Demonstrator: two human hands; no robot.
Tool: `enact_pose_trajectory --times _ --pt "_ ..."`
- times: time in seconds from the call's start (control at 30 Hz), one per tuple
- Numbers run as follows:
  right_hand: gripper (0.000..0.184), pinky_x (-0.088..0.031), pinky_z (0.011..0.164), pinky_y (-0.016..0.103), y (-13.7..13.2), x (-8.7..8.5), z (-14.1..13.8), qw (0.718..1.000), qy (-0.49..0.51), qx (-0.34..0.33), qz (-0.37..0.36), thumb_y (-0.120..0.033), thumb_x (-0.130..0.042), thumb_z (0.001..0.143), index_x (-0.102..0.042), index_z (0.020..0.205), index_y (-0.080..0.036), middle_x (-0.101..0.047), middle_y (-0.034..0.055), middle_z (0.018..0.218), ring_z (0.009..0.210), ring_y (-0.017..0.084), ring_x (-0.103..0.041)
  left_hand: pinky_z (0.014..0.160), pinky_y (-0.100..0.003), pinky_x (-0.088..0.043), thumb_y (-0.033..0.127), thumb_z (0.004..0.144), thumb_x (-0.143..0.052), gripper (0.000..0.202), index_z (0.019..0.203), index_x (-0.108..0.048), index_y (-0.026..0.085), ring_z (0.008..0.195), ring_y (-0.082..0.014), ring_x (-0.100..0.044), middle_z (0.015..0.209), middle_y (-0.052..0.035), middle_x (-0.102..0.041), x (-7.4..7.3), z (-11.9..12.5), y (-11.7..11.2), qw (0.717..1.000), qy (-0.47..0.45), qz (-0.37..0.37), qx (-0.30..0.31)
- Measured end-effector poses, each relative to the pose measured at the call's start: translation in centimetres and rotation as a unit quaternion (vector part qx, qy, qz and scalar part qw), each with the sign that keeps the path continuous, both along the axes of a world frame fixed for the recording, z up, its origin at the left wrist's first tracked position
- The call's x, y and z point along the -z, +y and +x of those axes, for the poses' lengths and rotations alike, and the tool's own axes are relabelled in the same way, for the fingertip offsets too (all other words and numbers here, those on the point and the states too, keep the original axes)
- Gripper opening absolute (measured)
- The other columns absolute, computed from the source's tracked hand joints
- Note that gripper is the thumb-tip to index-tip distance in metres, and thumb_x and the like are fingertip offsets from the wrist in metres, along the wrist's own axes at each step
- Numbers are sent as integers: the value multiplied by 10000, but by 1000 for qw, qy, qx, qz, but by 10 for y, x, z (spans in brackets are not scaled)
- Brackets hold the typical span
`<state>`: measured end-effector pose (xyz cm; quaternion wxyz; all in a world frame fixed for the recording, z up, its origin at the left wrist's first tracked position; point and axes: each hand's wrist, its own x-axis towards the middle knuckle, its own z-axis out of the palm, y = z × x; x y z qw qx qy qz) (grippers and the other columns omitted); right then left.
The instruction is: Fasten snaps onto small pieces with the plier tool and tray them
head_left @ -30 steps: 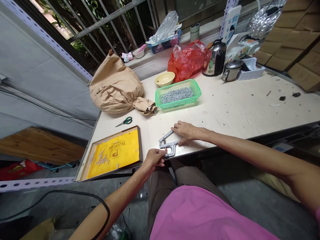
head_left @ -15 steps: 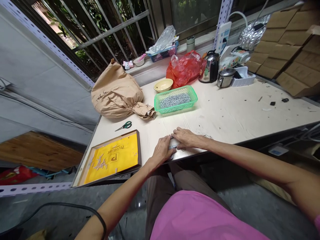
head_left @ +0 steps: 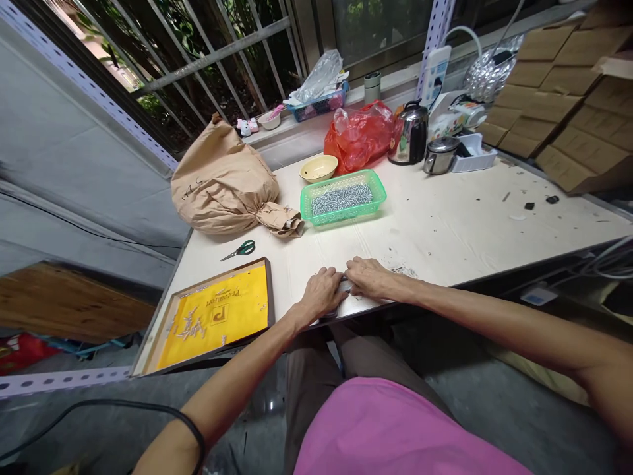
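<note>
At the table's front edge, my left hand [head_left: 321,292] and my right hand [head_left: 370,278] come together over a small grey object [head_left: 345,285]. Fingers of both hands curl onto it from either side, and they hide most of it, so its kind cannot be made out. To the left lies a shallow tray [head_left: 270,290] with a yellow lining, on which several small pale metal pieces [head_left: 190,324] are scattered. Beyond my hands stands a green plastic basket [head_left: 343,219] holding a heap of small silvery pieces, apparently screws [head_left: 342,198].
Green-handled scissors [head_left: 246,247] lie behind the tray. A tied brown paper sack [head_left: 225,185], a yellow bowl [head_left: 318,169], a red plastic bag [head_left: 359,135], a kettle [head_left: 413,132] and a steel pot [head_left: 440,156] line the back. Cardboard [head_left: 558,92] stands at right.
My right hand has drawn nearer to my left, and its fingers are curled more tightly. Less of the grey object shows between them. The whole view has shifted slightly.
</note>
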<state>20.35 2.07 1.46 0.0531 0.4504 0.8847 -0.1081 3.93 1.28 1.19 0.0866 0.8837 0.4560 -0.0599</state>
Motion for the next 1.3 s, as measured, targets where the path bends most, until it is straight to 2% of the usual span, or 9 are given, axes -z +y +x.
enact_pose_trajectory --times 0.2,0.33,0.5,0.6,0.73,0.9,0.97,1.13,1.3 --pt "165 -398 673 286 -14 14 4 999 35 8 16 -224 -481 897 -628 924 -154 -617 111 961 915 222 -559 786 -352 -463 302 875 -504 163 954 -585 185 971 -243 -514 988 -90 -576 6 2 -4 1000 1 5 -7" --pt "190 -406 697 293 -10 12 8 998 40 9 41 -302 -565 862 -630 971 -160 -601 116 999 952 237 -535 805 -369 -475 320 855 -540 260 1071 -572 178 986 -254 -528 1014 -94 -588 5 0 -7 1000 -9 21 -15" --pt "386 -409 752 296 8 10 23 996 76 -43 34 -471 -541 864 -625 1050 -143 -602 118 994 934 228 -545 1008 -445 -388 274 888 -497 379 1246 -480 153 1233 -278 -443 1314 -152 -495 17 -1 -36 991 -94 73 -59" --pt "303 -395 769 278 17 18 27 994 96 -39 34 -355 -456 927 -624 1064 -143 -614 106 984 916 197 -558 1077 -482 -312 286 916 -455 403 1296 -448 150 1353 -290 -320 1408 -163 -427 30 7 -58 985 -149 78 -35" --pt "188 -373 770 279 34 25 17 994 70 -13 79 -222 -480 900 -644 959 -150 -628 100 976 939 202 -544 1094 -511 -278 381 914 -462 447 1303 -455 160 1330 -293 -363 1361 -139 -497 38 19 -73 980 -192 47 -19" --pt "193 -366 737 298 52 9 -8 998 -7 10 68 -208 -488 887 -656 964 -152 -627 115 1010 930 217 -544 1103 -522 -253 414 902 -480 441 1273 -480 176 1308 -287 -396 1321 -127 -531 40 21 -74 975 -214 47 -26" --pt "197 -363 722 308 45 3 -24 997 -12 -39 64 -218 -499 882 -662 979 -164 -616 113 1005 917 218 -533 1104 -528 -248 422 892 -494 472 1291 -461 172 1324 -297 -371 1329 -133 -518 44 20 -75 973 -224 58 -21" --pt "134 -343 710 327 6 3 -70 958 42 -273 76 -235 -547 862 -680 847 -222 -589 82 982 940 226 -453 1053 -514 -326 449 866 -517 580 1327 -427 108 1277 -348 -420 1328 -196 -501 56 22 -82 973 -221 44 -44" --pt "145 -327 711 331 -8 15 -91 937 63 -328 106 -168 -517 863 -640 785 -171 -590 94 923 891 213 -463 1041 -469 -351 511 887 -445 644 1377 -369 100 1255 -335 -444 1323 -178 -515 62 23 -92 974 -216 41 -47"
